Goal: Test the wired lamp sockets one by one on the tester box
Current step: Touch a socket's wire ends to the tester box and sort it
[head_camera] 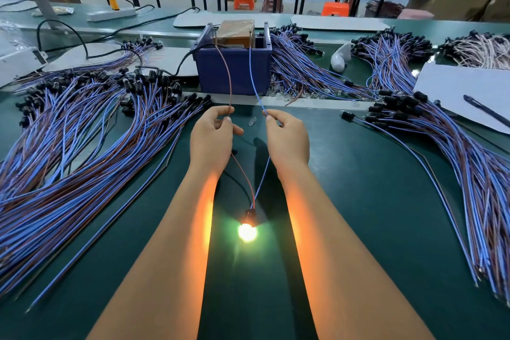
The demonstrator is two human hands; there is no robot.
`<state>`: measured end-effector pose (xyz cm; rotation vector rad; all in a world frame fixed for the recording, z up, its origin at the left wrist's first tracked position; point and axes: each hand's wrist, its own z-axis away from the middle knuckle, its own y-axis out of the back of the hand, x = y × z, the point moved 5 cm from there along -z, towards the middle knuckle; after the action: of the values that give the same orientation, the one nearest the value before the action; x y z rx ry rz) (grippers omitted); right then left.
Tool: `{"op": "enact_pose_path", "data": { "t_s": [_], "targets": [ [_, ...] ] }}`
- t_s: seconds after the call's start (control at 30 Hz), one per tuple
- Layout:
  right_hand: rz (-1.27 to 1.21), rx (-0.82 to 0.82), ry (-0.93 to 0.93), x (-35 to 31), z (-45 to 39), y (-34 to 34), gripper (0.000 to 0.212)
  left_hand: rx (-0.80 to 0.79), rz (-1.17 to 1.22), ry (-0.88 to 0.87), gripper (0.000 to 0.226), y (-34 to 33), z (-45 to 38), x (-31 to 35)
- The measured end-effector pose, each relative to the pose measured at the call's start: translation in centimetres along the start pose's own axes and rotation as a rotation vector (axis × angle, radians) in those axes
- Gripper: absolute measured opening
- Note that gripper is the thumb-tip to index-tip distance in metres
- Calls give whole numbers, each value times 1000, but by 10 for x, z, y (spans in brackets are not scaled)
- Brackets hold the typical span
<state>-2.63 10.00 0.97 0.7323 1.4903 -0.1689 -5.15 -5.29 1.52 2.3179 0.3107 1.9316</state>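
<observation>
Left pile of wired sockets fans across the desk. Left hand pinches the brown lead, right hand pinches the blue lead; both leads run up to the tester box. Socket under test lies between the forearms, close to the person, bulb lit, wires running away toward the hands. Looks like a pass. Next pile of sockets lies right, nearer the right hand.
</observation>
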Motion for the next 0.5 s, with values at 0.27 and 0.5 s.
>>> {"op": "enact_pose_path", "data": {
  "t_s": [0.27, 0.5],
  "targets": [
    [17, 4, 15, -2, 2, 2, 28, -10, -19, -2, 22, -1, -1, -2],
    [-22, -76, 183, -9, 15, -1, 23, -41, -35, -3, 16, -6, 0, 2]
  ]
}}
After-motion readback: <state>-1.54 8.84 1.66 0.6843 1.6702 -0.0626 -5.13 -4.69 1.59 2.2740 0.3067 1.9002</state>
